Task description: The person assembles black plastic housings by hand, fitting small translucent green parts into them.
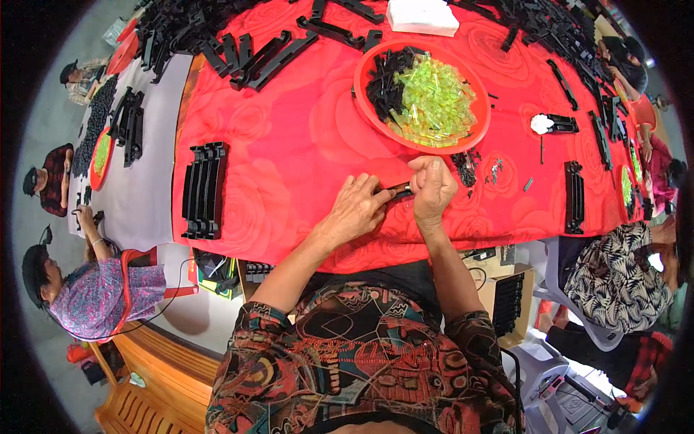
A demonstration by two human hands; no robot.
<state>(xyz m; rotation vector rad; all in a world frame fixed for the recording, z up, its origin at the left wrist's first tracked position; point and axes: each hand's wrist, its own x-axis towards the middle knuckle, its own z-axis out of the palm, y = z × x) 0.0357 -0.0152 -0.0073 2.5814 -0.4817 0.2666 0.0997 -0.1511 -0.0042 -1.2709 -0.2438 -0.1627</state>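
Observation:
My left hand is closed on a short black piece just above the red tablecloth. The end of this piece reaches toward my right hand, which is curled into a fist beside it. Whatever the right fingers hold, if anything, is hidden. Right beyond my hands stands a round red tray with yellow-green clear plastic pieces and, on its left side, small black parts.
A stack of long black plastic strips lies at the left, another at the right. Loose black strips pile up at the back. Small bits are scattered near the tray. Other people sit at both sides.

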